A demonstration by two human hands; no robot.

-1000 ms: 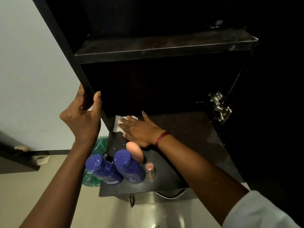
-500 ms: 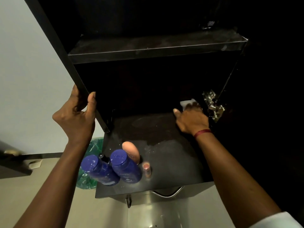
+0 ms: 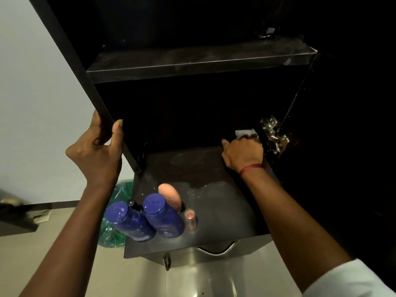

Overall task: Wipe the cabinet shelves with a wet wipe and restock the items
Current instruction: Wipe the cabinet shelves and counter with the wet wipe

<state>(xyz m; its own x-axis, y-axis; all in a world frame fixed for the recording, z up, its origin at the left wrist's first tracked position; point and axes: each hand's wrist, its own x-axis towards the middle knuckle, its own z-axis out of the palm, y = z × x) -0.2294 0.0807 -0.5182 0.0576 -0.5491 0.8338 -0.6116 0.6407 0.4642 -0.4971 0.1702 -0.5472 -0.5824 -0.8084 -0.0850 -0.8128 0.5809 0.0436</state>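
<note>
While left hand (image 3: 96, 155) grips cabinet side (image 3: 70, 50), right hand (image 3: 243, 154) covers wet wipe (image 3: 245, 132), fingertips hidden.

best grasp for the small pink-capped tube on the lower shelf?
Pinch the small pink-capped clear tube just under its cap, coming from above and from its right. It stands upright near the dark lower shelf's front edge; a blue-capped bottle crowds its left, while the right side is bare.

Dim light around me: a pale wall (image 3: 32, 99) on my left, beige floor (image 3: 64, 243) below, a steel sink (image 3: 210, 279) underneath.
</note>
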